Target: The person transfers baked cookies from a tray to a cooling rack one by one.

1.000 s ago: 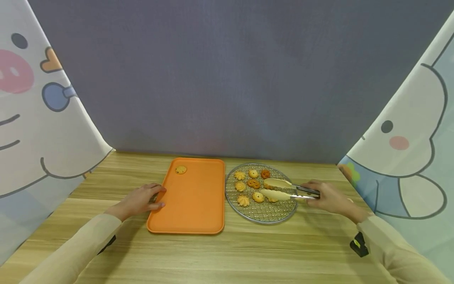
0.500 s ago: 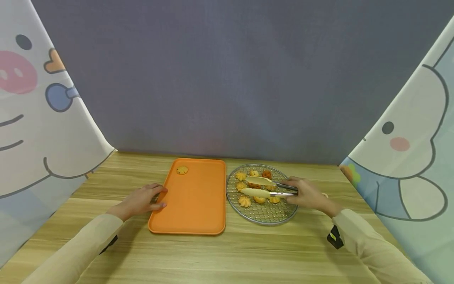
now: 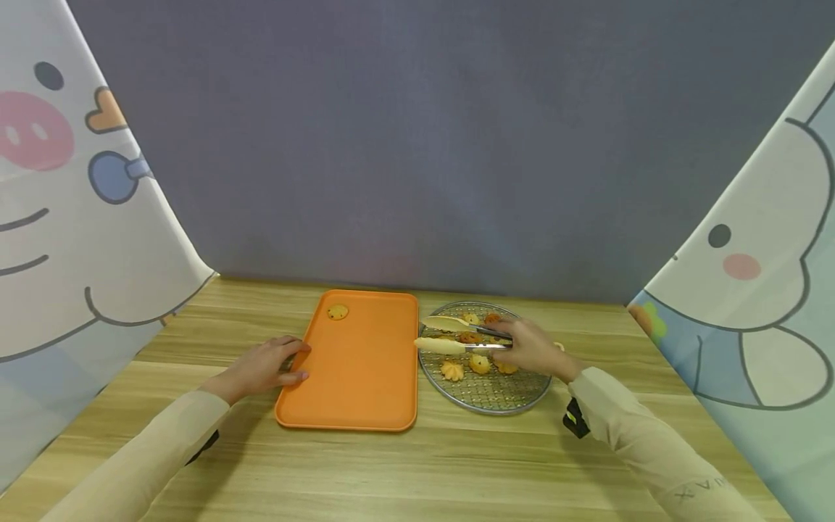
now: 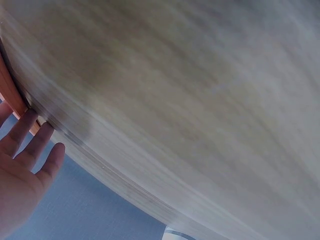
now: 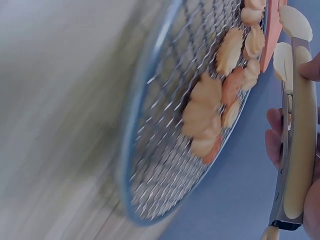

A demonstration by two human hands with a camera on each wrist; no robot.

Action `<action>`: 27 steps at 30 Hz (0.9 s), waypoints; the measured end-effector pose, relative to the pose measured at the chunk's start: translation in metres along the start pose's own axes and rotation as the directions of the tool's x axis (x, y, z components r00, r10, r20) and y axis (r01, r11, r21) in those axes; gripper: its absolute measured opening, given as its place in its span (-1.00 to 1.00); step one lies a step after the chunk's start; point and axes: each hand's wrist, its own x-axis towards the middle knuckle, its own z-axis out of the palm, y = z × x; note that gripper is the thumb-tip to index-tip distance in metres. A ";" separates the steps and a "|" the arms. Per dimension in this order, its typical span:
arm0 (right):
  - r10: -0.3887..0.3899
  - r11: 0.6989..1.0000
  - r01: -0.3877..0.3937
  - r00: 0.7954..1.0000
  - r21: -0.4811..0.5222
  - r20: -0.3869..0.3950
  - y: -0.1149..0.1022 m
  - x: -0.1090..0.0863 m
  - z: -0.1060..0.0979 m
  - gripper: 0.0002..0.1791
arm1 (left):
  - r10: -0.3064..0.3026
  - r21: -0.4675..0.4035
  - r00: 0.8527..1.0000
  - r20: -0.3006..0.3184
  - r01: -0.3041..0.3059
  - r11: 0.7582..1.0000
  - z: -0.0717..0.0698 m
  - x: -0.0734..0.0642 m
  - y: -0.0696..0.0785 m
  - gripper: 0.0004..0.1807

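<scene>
An orange tray (image 3: 349, 377) lies left of centre, with one round speckled cookie (image 3: 337, 312) near its far left corner. My left hand (image 3: 264, 366) touches the tray's left edge, its fingers extended along the rim in the left wrist view. My right hand (image 3: 531, 346) grips metal tongs (image 5: 301, 135) with cream-coloured tips. The two tips are spread apart with nothing seen between them, and they point left over the wire rack's left rim, close to the tray's right edge. Below the tongs, several cookies (image 3: 452, 370) sit on the round wire rack (image 3: 485, 399), some hidden by the tongs and hand.
Tray and rack stand side by side on a wood-grain table (image 3: 391, 478). A grey cloth panel (image 3: 417, 145) rises behind the table. Cartoon-printed sheets (image 3: 730, 333) flank both sides.
My right hand has moved left across the rack with the tongs, whose tips went from the rack's right half to its left rim. The left hand keeps its place at the tray.
</scene>
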 end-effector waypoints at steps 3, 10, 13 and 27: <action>-0.008 1.000 0.008 1.000 -0.008 0.011 -0.005 0.010 0.004 -0.45 | 0.000 0.003 1.000 0.004 0.000 1.000 -0.001 0.000 0.000 -0.49; -0.038 0.999 0.039 0.998 -0.033 0.049 -0.020 0.033 0.013 -0.45 | -0.010 -0.003 1.000 0.015 0.010 1.000 -0.001 -0.001 0.001 -0.49; -0.042 0.999 0.044 0.997 -0.029 0.062 -0.026 0.042 0.017 -0.42 | -0.010 -0.005 1.000 0.012 0.010 1.000 0.000 -0.001 0.001 -0.49; -0.052 0.999 0.052 0.996 0.009 0.067 -0.049 0.085 0.031 -0.40 | 0.005 0.002 1.000 0.004 -0.005 1.000 0.003 0.001 -0.001 -0.49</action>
